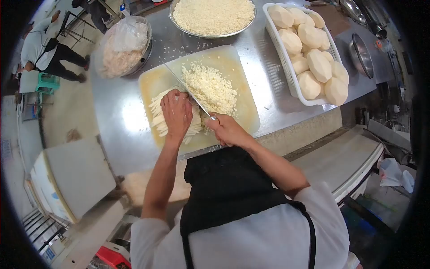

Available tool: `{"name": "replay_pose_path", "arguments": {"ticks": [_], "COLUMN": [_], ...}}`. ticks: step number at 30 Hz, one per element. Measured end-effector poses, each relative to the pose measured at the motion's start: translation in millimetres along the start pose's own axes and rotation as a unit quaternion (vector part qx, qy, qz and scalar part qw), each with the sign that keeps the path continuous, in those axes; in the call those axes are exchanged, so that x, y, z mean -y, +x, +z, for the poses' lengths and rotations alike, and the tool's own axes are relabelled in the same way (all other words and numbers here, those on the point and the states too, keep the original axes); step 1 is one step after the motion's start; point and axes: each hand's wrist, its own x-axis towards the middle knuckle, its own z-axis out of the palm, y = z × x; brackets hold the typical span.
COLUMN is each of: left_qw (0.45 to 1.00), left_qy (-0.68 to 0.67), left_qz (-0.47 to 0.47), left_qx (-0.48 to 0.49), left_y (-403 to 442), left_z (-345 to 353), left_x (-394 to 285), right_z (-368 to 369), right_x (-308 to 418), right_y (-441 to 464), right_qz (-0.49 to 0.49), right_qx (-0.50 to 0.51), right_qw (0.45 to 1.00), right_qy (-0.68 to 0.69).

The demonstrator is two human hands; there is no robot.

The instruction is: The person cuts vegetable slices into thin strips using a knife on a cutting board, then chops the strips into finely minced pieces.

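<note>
My right hand is closed round the handle of a kitchen knife, whose long blade slants up to the left across the cutting board. Under my left hand lies a bundle of pale vegetable strips; its fingers are bent and hold them down just left of the blade. A heap of finely diced pale vegetable covers the board on the blade's other side. The blade's lower edge is partly hidden by the strips and my left fingers.
Around the board on the metal table stand a bowl of diced vegetable, a bag-topped bowl of pale shreds, a white basket of peeled root vegetables and a metal bowl. Another person is at far left.
</note>
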Motion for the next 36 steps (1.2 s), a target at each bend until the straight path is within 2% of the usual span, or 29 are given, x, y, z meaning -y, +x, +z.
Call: {"name": "replay_pose_path", "arguments": {"ticks": [2,4,7,10,13,16,20,24,27,31,35,36], "left_qw": [1.0,1.0,0.999,0.999,1.0,1.0,0.999,0.999,0.999,0.999,0.999,0.999], "left_qy": [-0.005,-0.013,-0.001,-0.031,-0.012,-0.021,-0.03,-0.021,-0.028,-0.01,-0.015,-0.016], "left_qz": [0.004,0.002,0.002,-0.001,0.001,0.002,-0.006,-0.009,-0.009,-0.013,0.002,0.004], "left_qx": [-0.003,-0.001,-0.032,-0.011,-0.022,-0.023,-0.027,-0.031,-0.036,-0.046,-0.036,-0.037], "left_y": [3,0,0,-2,-2,-2,-1,0,-2,-1,0,-1], "left_z": [0,1,6,4,5,5,4,5,7,9,4,3], "left_x": [2,3,4,6,7,6,5,3,5,5,3,4], "right_z": [-5,-7,6,1,1,16,-2,17,6,14,13,9], "right_x": [-4,30,10,3,25,-3,23,5,-5,28,-17,-9], "right_y": [4,-28,-22,3,-32,-16,-12,-26,7,-40,3,4], "right_qz": [0.01,0.033,0.0,0.018,0.028,-0.01,0.07,0.014,0.025,0.056,-0.004,0.026], "right_qx": [0.008,0.01,-0.005,0.013,0.011,-0.015,0.023,0.005,0.022,0.013,0.025,0.02], "right_qw": [1.0,0.999,1.0,1.0,0.999,1.0,0.997,1.0,0.999,0.998,1.0,0.999], "right_qy": [-0.013,-0.033,-0.011,0.0,-0.037,-0.004,-0.02,0.016,-0.024,0.002,0.006,-0.014]}}
